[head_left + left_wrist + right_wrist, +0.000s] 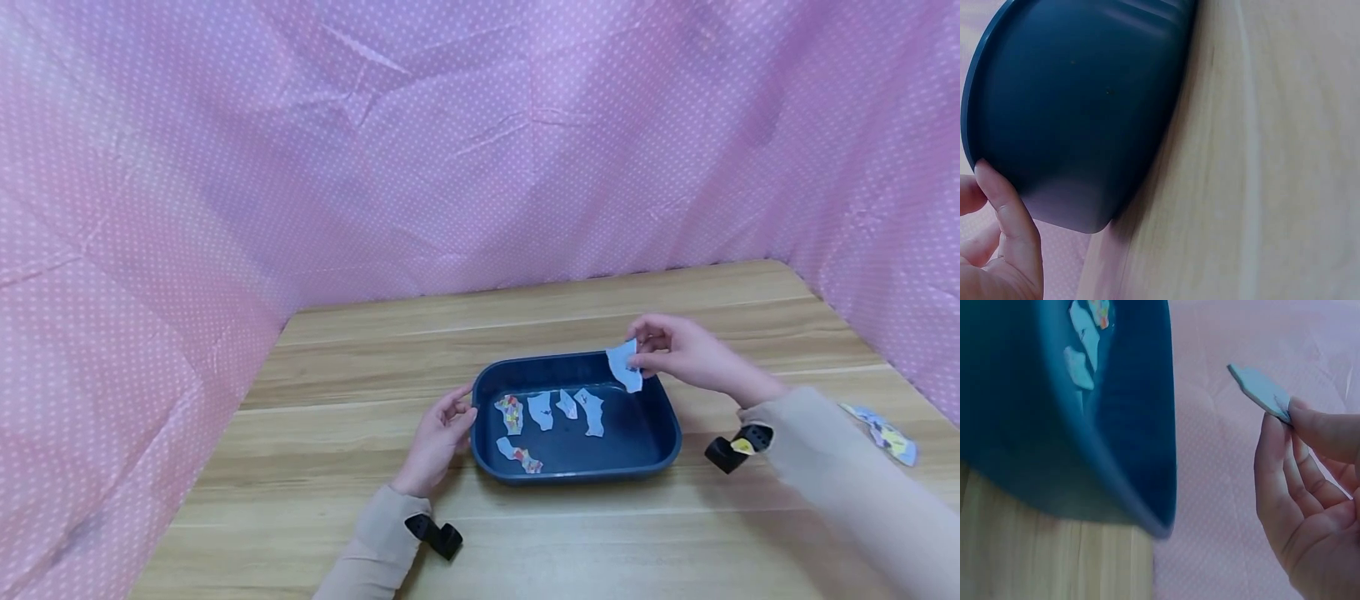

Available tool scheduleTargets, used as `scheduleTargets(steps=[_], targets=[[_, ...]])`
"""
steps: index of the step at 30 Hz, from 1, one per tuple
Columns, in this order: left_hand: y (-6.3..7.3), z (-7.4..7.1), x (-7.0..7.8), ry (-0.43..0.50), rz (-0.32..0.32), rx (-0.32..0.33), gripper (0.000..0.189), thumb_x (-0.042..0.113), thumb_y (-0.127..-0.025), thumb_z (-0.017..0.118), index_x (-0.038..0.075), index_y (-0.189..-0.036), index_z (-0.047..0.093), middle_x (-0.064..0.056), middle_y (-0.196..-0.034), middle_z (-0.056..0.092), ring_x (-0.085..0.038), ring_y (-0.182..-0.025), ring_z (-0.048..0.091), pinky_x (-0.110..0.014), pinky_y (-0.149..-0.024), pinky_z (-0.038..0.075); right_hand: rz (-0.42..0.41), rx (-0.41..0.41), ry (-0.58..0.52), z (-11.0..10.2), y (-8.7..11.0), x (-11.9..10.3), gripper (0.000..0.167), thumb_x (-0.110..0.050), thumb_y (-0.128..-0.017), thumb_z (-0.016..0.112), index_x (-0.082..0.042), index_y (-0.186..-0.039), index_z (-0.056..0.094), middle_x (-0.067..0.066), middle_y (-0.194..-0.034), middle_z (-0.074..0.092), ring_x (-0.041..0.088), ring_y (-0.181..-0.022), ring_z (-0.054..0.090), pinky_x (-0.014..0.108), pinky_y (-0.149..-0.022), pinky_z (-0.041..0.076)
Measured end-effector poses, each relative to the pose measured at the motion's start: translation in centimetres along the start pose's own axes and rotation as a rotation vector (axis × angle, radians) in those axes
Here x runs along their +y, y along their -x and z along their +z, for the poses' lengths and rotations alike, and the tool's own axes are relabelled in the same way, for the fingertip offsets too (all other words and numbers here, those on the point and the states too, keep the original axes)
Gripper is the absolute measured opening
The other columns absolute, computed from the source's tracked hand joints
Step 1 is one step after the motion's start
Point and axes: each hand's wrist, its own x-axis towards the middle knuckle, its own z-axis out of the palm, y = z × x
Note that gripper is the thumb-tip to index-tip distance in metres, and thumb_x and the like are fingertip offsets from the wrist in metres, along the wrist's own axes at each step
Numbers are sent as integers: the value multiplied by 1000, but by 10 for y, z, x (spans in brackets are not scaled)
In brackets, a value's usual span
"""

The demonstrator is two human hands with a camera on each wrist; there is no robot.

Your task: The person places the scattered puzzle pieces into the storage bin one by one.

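My right hand point(682, 354) pinches a light-blue, jagged-edged puzzle piece point(624, 365) between thumb and fingers, above the back right corner of a dark blue tray point(577, 477). In the right wrist view, the held piece point(1260, 390) appears thin and flat, apart from the tray wall point(1138, 394). At the tray's left end, my left hand point(441, 437) holds the rim, its thumb point(1004, 194) against the outside in the left wrist view. Several irregular pieces lie spread inside the tray, among them a multicoloured piece point(512, 414) and a pale blue piece point(591, 412).
More coloured pieces point(885, 433) lie on the wooden table point(360, 367) at the far right, beyond the right forearm. A pink dotted cloth point(450, 150) hangs behind the table and along its sides. Each wrist wears a black camera point(438, 536).
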Motion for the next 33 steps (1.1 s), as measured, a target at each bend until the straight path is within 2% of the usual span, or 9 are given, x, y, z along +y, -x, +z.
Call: scheduleTargets(steps=[4, 11, 20, 26, 33], targets=[[0, 0, 0, 0, -4, 1, 42, 4, -95, 53, 5, -136, 48, -7, -96, 52, -11, -73, 51, -22, -61, 45, -8, -7, -28, 6, -8, -5, 19, -1, -86, 65, 3, -102, 55, 14, -88, 62, 12, -77, 63, 34, -70, 56], [0, 0, 0, -1, -6, -2, 42, 4, -95, 53, 5, -136, 48, -8, -97, 52, -11, -74, 51, -21, -62, 46, -16, -21, -44, 15, -18, -14, 20, -3, -86, 66, 2, -103, 56, 13, -91, 60, 18, -79, 62, 35, -73, 56], [1, 0, 1, -9, -19, 1, 42, 5, -95, 54, 7, -137, 49, -9, -99, 52, -11, -77, 52, -22, -64, 47, -31, -23, -78, 29, -31, -18, 19, -2, -86, 66, 2, -102, 57, 15, -92, 60, 21, -80, 62, 32, -72, 56], [0, 0, 0, 3, -4, -9, 42, 5, -95, 53, 6, -137, 47, -12, -101, 53, -10, -74, 52, -21, -62, 47, -48, -25, -105, 36, -37, -16, 18, -2, -87, 65, 2, -102, 57, 15, -92, 60, 21, -79, 63, 32, -71, 57], [-1, 0, -2, 8, -5, -9, 42, 4, -95, 53, 6, -137, 48, -10, -98, 53, -9, -74, 52, -21, -61, 46, -54, -40, -146, 49, -43, -10, 17, -2, -86, 66, 1, -100, 57, 14, -91, 61, 21, -79, 64, 32, -72, 56]])
